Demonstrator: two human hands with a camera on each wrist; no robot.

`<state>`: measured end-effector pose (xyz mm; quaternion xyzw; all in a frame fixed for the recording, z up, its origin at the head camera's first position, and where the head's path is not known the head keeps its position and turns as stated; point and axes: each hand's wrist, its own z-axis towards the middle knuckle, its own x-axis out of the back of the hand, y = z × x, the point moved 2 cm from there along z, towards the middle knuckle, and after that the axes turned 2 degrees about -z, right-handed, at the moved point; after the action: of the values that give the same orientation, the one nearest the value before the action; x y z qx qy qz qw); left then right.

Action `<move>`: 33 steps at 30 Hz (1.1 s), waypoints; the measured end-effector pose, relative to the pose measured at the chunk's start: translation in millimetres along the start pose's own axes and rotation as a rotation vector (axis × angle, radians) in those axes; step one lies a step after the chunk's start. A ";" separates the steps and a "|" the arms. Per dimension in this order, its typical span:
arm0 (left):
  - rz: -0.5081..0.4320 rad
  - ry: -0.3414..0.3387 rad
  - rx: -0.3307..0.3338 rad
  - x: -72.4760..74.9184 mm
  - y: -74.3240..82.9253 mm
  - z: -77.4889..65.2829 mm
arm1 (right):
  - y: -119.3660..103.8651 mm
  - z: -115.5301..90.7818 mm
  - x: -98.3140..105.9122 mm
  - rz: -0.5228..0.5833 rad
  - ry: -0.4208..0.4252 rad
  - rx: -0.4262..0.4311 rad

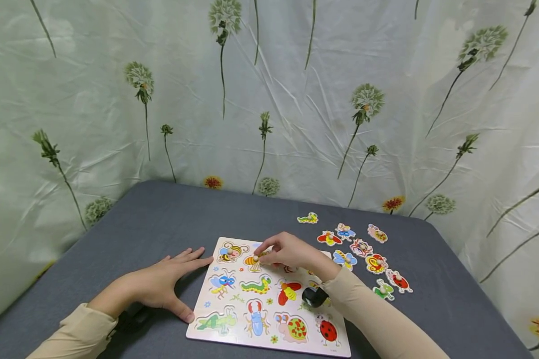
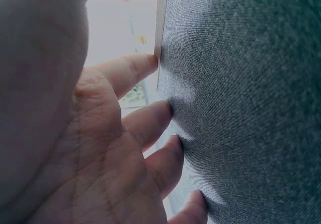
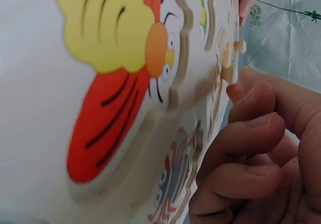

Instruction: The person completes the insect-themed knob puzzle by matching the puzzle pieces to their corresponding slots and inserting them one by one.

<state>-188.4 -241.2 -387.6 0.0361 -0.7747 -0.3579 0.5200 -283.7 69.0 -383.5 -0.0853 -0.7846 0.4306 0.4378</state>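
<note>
A pale wooden puzzle board with insect-shaped recesses lies on the table. My left hand is spread at its left side, the thumb at the near-left corner and the index fingertip against the edge. Over the top row, my right hand pinches the small knob of a yellow-striped bee puzzle piece between thumb and index finger. The fingers partly cover this piece. To its left, a knobbed bee piece with a blue wing sits in the top-left recess.
Several loose knobbed insect pieces lie right of the board, among them a ladybug, a green grasshopper and a red-winged bug. A caterpillar piece lies farther back. A flowered curtain hangs behind the grey table.
</note>
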 end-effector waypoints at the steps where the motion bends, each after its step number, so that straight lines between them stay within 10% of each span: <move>1: 0.001 0.000 0.002 0.0 -0.2 -0.1 | 0.5 -0.7 1.5 -0.003 0.001 0.007; 33: -0.009 0.002 0.001 -0.8 -2.6 0.3 | 32.6 -32.8 61.0 0.030 0.201 -0.010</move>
<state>-189.0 -242.7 -389.9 0.0401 -0.7741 -0.3598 0.5194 -303.4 139.9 -362.5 -0.1420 -0.7375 0.4222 0.5076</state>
